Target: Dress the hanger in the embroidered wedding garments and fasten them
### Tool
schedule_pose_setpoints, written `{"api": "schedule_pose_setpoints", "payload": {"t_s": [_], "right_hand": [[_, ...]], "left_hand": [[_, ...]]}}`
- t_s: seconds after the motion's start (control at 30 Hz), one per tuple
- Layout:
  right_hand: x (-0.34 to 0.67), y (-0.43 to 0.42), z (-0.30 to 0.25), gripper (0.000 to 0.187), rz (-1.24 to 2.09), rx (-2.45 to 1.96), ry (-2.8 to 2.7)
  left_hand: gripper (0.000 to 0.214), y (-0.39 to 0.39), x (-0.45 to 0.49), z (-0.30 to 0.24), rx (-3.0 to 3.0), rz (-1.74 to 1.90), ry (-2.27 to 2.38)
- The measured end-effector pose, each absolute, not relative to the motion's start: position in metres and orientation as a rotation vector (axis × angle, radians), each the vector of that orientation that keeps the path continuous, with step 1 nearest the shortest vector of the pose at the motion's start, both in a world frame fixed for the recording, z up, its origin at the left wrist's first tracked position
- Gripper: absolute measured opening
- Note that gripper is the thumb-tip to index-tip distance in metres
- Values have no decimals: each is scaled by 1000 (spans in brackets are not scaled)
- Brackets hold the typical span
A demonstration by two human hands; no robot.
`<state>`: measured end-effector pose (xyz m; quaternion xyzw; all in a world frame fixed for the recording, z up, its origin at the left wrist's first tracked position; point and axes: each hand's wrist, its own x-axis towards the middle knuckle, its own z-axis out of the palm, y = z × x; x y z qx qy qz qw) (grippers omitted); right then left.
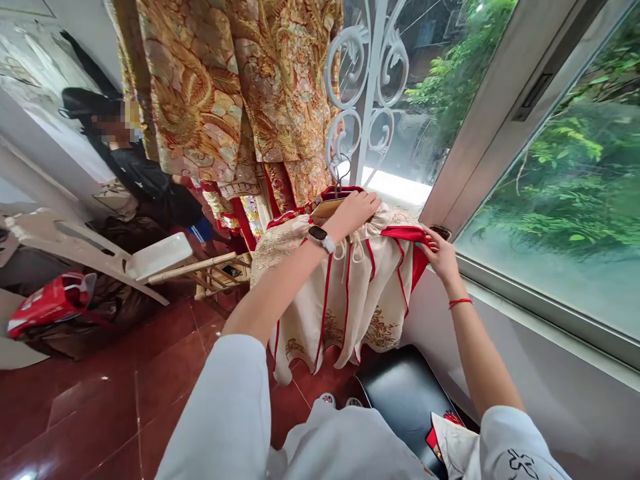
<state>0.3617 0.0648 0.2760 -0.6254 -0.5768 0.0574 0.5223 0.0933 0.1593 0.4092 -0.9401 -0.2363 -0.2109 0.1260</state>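
Observation:
A cream garment (335, 287) with red piping and gold embroidery hangs from a hanger (336, 195), whose thin hook rises beside the window grille. My left hand (356, 212), with a watch at the wrist, reaches across the top of the garment. Its fingers curl over the cloth near the collar, and the fingertips are partly hidden. On the right, my right hand (440, 253) pinches the garment's red-lined edge between thumb and fingers. A drawn-up tie dangles in a small bow below my left hand.
Gold embroidered robes (240, 87) hang behind the garment, next to a white scroll grille (367, 93). To the right runs a window frame (480, 140). A black stool (410, 383) stands below. At left are a white chair (75, 250), a red bag (53, 303) and a person (145, 177).

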Motion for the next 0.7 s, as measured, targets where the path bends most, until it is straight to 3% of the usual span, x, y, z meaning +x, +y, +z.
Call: {"api": "schedule_pose_setpoints", "payload": {"t_s": [0.13,0.27,0.57,0.7], "right_hand": [[361,58,290,26,-144,-1669,-1304],[353,47,300,13,-446,-1722,-1225],[304,31,236,21,-146,-1673,-1154],[332,-34,220,36,-95,-1723,-1093]], "left_hand": [[26,173,96,415,-2770,-605,-728],[26,170,94,415,-2708,-600,-814],[30,171,92,403,-2641,-625,-763],[32,171,88,390,-2686,-818,-728]]}}
